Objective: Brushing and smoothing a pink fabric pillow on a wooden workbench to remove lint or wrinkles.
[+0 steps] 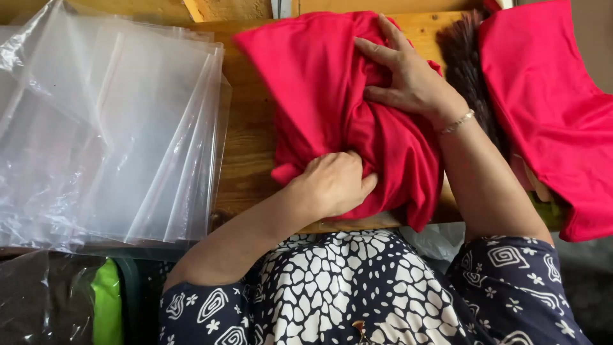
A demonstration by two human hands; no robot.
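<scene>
— What packaging lies beside you?

— To your left, a stack of clear plastic bags [128, 128] lies flat on the wooden table [246, 147], fanned so the edges overlap. They are transparent, rectangular and glossy, with creases catching the light.

— Anything lower down?

— Below that stack, at your lower left, you have a dark, crinkled plastic bag [45, 294], and a bright green wrapped bundle [107, 303] just beside it.

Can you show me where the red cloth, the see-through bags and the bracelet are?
red cloth [319, 70]: head view, its flat upper part.
clear plastic bags [108, 134]: head view, middle of the stack.
bracelet [457, 122]: head view, chain on the right wrist.
</scene>
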